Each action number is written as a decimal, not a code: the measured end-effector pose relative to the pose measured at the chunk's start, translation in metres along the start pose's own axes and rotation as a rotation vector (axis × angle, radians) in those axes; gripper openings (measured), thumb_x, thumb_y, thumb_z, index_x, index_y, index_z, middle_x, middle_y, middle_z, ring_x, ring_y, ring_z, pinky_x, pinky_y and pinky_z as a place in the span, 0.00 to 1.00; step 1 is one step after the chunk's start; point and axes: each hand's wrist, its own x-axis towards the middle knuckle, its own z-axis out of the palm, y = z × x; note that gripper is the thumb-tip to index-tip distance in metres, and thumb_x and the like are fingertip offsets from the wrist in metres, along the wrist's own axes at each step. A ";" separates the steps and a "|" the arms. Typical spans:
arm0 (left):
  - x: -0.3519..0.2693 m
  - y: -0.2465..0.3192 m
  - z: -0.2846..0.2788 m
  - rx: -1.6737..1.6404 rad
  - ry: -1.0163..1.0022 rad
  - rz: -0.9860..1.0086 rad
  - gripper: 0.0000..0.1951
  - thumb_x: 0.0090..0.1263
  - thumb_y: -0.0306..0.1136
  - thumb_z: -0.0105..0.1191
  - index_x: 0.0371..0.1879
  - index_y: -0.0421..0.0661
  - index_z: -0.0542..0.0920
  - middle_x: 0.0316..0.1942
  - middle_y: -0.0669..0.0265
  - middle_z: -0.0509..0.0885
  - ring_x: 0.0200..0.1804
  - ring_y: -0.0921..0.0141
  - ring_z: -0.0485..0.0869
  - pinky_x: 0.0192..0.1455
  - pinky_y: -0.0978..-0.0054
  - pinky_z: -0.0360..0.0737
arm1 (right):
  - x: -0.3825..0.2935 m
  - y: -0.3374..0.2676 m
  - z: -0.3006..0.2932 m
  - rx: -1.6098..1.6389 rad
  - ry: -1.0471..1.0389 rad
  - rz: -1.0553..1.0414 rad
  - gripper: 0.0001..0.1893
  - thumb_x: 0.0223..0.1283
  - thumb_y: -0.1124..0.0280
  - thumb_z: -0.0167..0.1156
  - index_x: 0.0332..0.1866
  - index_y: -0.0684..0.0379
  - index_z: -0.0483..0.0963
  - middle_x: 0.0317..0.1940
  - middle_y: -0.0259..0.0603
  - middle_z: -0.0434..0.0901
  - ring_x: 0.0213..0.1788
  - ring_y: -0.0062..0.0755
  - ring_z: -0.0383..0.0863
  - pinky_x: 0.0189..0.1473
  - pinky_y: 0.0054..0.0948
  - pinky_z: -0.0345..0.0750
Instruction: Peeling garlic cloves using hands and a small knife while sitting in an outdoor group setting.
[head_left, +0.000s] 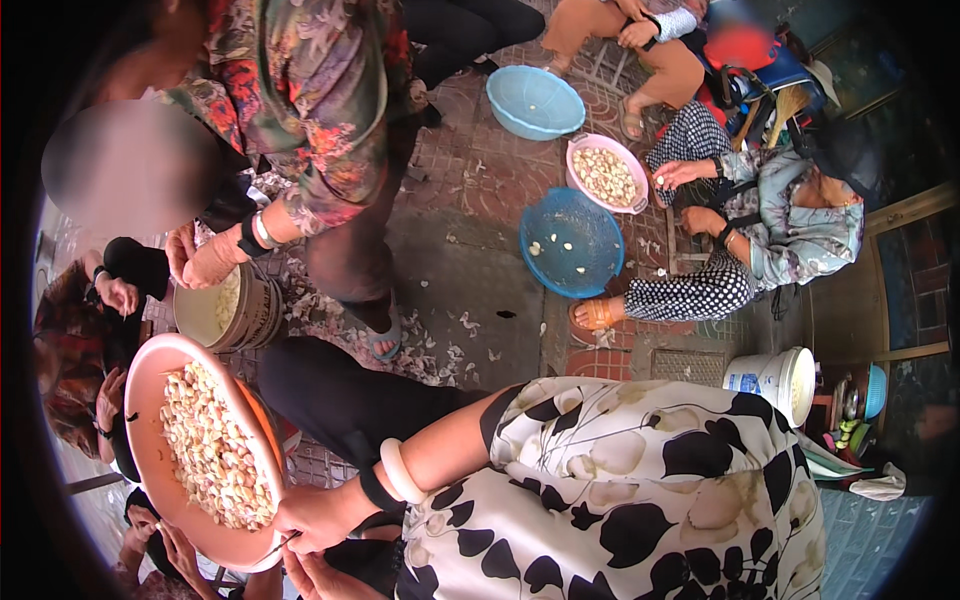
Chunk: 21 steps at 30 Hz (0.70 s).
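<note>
My right hand, below a white bangle and a black wristband, is closed around a small thin dark tool, probably a knife, by the rim of a pink plastic basin. Many garlic cloves, partly in their skins, lie in that basin. Just below the right hand, the fingers of my left hand reach towards the tool's tip; whether they pinch a clove cannot be told. An orange container shows under the basin's right edge.
A co-worker in a floral shirt leans over a bucket of pale cloves. Opposite, another person sits near a blue basin and a pink basket of cloves. A light blue basin and a white bucket stand farther off. Skins litter the paving.
</note>
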 end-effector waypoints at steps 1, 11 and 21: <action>-0.002 0.002 0.000 0.007 0.013 -0.006 0.13 0.69 0.28 0.55 0.47 0.34 0.83 0.48 0.52 0.83 0.47 0.65 0.81 0.49 0.72 0.80 | 0.000 0.003 0.003 -0.027 0.039 -0.038 0.09 0.44 0.71 0.60 0.22 0.68 0.77 0.19 0.54 0.79 0.24 0.50 0.81 0.28 0.40 0.76; -0.008 0.026 0.026 -0.100 0.151 -0.039 0.14 0.67 0.30 0.57 0.47 0.34 0.83 0.47 0.52 0.84 0.47 0.65 0.81 0.50 0.72 0.80 | -0.008 0.006 0.008 0.032 0.158 0.041 0.09 0.45 0.72 0.63 0.25 0.68 0.73 0.21 0.56 0.78 0.26 0.52 0.81 0.29 0.42 0.74; 0.005 0.018 0.042 -0.155 0.177 0.069 0.16 0.65 0.33 0.60 0.46 0.34 0.84 0.46 0.51 0.85 0.44 0.64 0.82 0.51 0.70 0.79 | -0.007 0.000 -0.007 0.156 0.078 -0.102 0.07 0.54 0.70 0.62 0.34 0.63 0.76 0.22 0.41 0.75 0.26 0.30 0.75 0.28 0.31 0.73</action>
